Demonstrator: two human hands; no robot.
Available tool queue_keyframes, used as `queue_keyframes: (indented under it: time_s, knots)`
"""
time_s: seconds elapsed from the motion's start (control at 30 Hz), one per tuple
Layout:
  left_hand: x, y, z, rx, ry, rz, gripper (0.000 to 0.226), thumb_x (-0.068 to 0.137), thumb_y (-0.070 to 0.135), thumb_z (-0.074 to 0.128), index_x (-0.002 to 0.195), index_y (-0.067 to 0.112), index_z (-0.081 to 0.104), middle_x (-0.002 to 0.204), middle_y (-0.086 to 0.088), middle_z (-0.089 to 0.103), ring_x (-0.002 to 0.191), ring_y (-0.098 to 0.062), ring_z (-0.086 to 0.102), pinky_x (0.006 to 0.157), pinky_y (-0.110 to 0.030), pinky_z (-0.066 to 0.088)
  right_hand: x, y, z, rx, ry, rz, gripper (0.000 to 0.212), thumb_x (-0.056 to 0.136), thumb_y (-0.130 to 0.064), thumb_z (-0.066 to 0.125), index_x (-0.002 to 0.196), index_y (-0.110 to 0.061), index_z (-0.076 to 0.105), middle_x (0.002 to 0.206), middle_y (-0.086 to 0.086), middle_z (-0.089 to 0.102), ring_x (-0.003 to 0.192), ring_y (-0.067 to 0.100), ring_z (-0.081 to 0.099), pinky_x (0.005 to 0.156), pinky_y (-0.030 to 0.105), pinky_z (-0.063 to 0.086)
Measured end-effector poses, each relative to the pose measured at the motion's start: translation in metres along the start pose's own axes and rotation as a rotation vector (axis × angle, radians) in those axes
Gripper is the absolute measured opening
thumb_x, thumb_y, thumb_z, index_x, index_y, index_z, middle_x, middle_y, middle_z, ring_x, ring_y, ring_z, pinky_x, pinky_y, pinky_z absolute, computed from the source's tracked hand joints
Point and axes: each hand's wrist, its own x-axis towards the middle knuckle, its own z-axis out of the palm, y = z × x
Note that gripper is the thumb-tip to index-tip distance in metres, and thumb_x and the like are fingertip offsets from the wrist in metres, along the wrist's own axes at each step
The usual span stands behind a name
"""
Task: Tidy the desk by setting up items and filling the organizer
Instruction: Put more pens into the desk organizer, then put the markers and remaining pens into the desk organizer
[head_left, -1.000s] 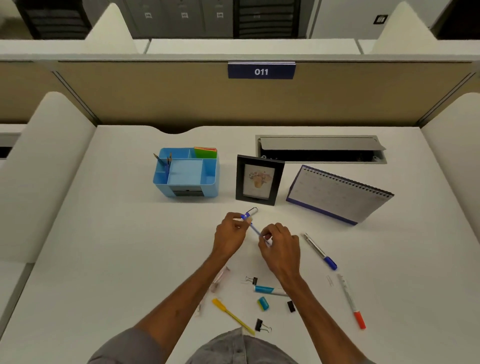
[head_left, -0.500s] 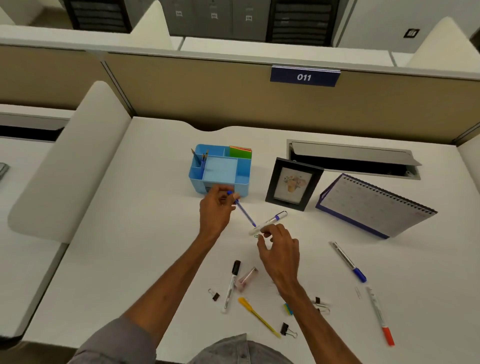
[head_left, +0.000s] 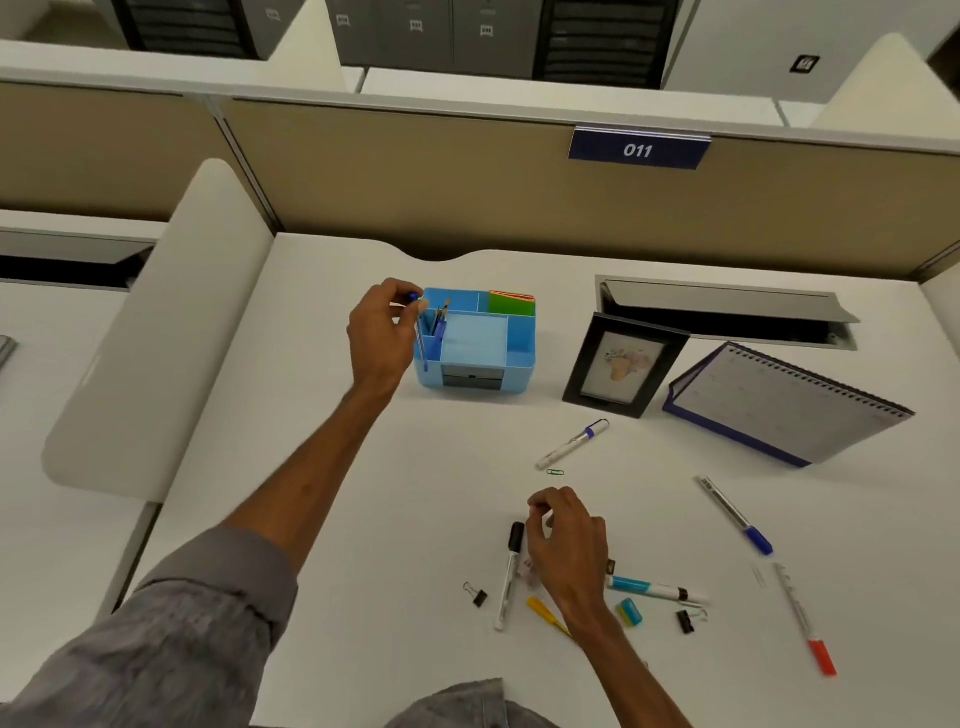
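Gripping a blue pen (head_left: 420, 338) between thumb and curled fingers, the left hand (head_left: 382, 332) hangs at the left edge of the light blue organizer (head_left: 475, 338); the pen stands nearly upright, tip down, against the organizer's front left corner, and whether the tip is inside the pen slot or just outside its wall cannot be told; that slot holds a few pens, and green sticky notes (head_left: 511, 304) fill a rear compartment. The organizer stands toward the back of the white desk (head_left: 322, 467), well apart from the desk's left edge and its near edge, with white desktop between it and the scattered items. The right hand (head_left: 566, 540) hovers near the desk's front, fingers curled; whether it holds anything cannot be told; a black-capped marker (head_left: 511, 571) lies just beside it on the left. A white pen (head_left: 571, 444) and a green paper clip (head_left: 555, 472) lie just beyond it; a picture frame (head_left: 621, 364) and a desk calendar (head_left: 779, 405) stand to the organizer's right; a blue-capped pen (head_left: 735, 514) and a red-capped marker (head_left: 805, 618) lie toward the right edge.
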Motion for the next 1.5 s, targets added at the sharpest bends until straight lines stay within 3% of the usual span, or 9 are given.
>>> queue_keyframes:
  time_s: [0.1,0.2,0.37,0.57,0.73,1.0,1.17,1.3,1.5]
  knots:
    - [0.006,-0.001,0.001,-0.034,-0.006,0.035,0.017,0.101,0.028,0.069,0.112,0.015,0.070,0.111,0.002,0.073,0.093,-0.006,0.065,0.075,-0.008,0.053,-0.008,-0.003,0.004,0.003,0.042,0.040,0.014,0.094,-0.021,0.069,0.100,-0.033,0.064,0.098,-0.017,0.062,0.079,0.006,0.061,0.080,0.029,0.045]
    - [0.015,0.004,-0.002,-0.068,0.031,0.093,0.019,0.101,0.029,0.068,0.113,0.014,0.071,0.109,0.007,0.071,0.092,0.000,0.065,0.077,-0.004,0.050,-0.017,-0.001,0.005,0.000,0.061,0.076,0.016,0.093,-0.022,0.071,0.098,-0.035,0.062,0.095,-0.018,0.060,0.077,0.006,0.060,0.081,0.029,0.045]
    - [0.028,-0.001,0.001,-0.047,0.009,0.108,0.020,0.101,0.028,0.069,0.113,0.013,0.071,0.109,0.002,0.073,0.094,-0.006,0.065,0.080,-0.007,0.051,-0.025,-0.004,0.010,-0.017,0.078,0.083,0.017,0.091,-0.020,0.072,0.096,-0.034,0.062,0.093,-0.018,0.059,0.073,0.007,0.060,0.078,0.029,0.045]
    - [0.010,-0.036,0.014,0.062,-0.132,0.076,0.019,0.101,0.029,0.069,0.112,0.014,0.072,0.112,-0.004,0.076,0.102,-0.017,0.070,0.089,-0.028,0.057,-0.039,-0.003,0.009,-0.032,0.095,0.111,0.013,0.092,-0.021,0.071,0.096,-0.032,0.064,0.092,-0.017,0.062,0.073,0.007,0.060,0.076,0.029,0.042]
    - [-0.002,-0.045,0.020,0.101,-0.192,0.010,0.032,0.102,0.034,0.066,0.127,0.014,0.070,0.127,-0.005,0.072,0.114,-0.021,0.066,0.096,-0.031,0.052,-0.048,0.010,-0.004,-0.040,0.115,0.135,0.010,0.095,-0.024,0.068,0.094,-0.033,0.064,0.093,-0.017,0.062,0.073,0.006,0.060,0.079,0.030,0.042]
    - [-0.056,-0.030,0.013,0.065,0.040,-0.034,0.034,0.106,0.022,0.058,0.139,0.021,0.059,0.140,-0.001,0.060,0.125,-0.019,0.060,0.100,-0.043,0.058,-0.059,0.037,-0.022,-0.028,0.102,0.074,0.017,0.093,-0.014,0.067,0.097,-0.030,0.067,0.093,-0.014,0.062,0.073,0.008,0.060,0.079,0.036,0.044]
    - [-0.141,-0.013,0.021,0.058,0.033,-0.021,0.034,0.104,0.014,0.058,0.136,0.024,0.060,0.134,0.003,0.061,0.121,-0.015,0.061,0.099,-0.042,0.057,-0.080,0.067,-0.026,-0.040,0.017,-0.022,0.013,0.090,-0.016,0.068,0.096,-0.028,0.068,0.095,-0.014,0.064,0.083,0.008,0.062,0.078,0.036,0.051]
    - [-0.210,-0.006,0.029,0.063,-0.045,-0.047,0.037,0.103,0.013,0.055,0.134,0.031,0.060,0.129,0.013,0.059,0.117,-0.008,0.059,0.097,-0.039,0.057,-0.097,0.081,-0.019,-0.150,-0.087,-0.118,0.005,0.091,-0.029,0.064,0.096,-0.032,0.065,0.096,-0.016,0.063,0.092,0.009,0.060,0.079,0.034,0.045]
    - [-0.277,-0.002,0.038,0.085,-0.175,-0.038,0.037,0.104,0.011,0.054,0.135,0.031,0.060,0.128,0.014,0.062,0.113,-0.007,0.061,0.093,-0.037,0.058,-0.103,0.082,-0.009,-0.285,-0.150,-0.228,0.021,0.093,-0.045,0.059,0.104,-0.030,0.066,0.101,-0.012,0.063,0.094,0.013,0.058,0.078,0.037,0.042]
